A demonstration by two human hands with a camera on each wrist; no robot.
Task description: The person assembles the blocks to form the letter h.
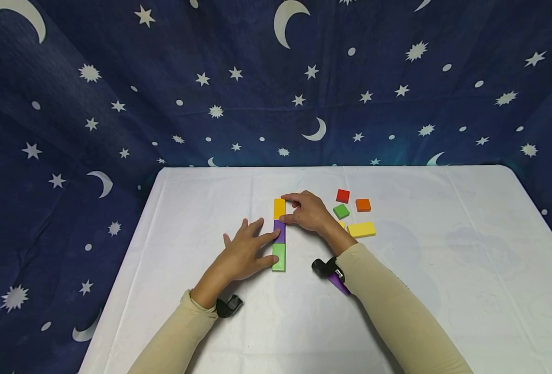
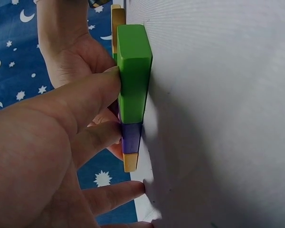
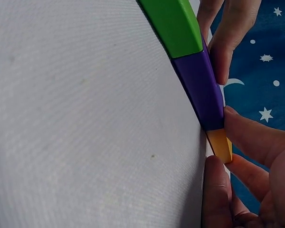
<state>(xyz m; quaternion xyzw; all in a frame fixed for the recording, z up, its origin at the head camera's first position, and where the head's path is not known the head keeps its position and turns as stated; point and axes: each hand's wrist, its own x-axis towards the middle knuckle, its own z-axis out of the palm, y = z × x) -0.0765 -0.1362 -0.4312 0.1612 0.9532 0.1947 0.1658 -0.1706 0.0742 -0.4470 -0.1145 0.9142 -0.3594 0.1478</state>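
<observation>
Three blocks stand end to end in a straight row on the white table: a yellow-orange block [image 1: 279, 208] at the far end, a purple block [image 1: 282, 234] in the middle and a green block [image 1: 279, 257] nearest. My right hand [image 1: 312, 213] pinches the yellow-orange block [image 3: 220, 145] between thumb and index finger, the thumb right by its joint with the purple one. My left hand [image 1: 242, 254] lies along the row's left side, fingers spread. Its index finger touches the purple block [image 2: 131, 137], and its thumb rests on the green block [image 2: 135, 80].
Right of the row lie a red block [image 1: 343, 196], an orange block [image 1: 363, 205], a small green block [image 1: 341, 211] and a long yellow block [image 1: 362, 229]. Another purple block [image 1: 339, 284] shows partly under the right wrist. A starry blue curtain [image 1: 257, 88] hangs behind the table.
</observation>
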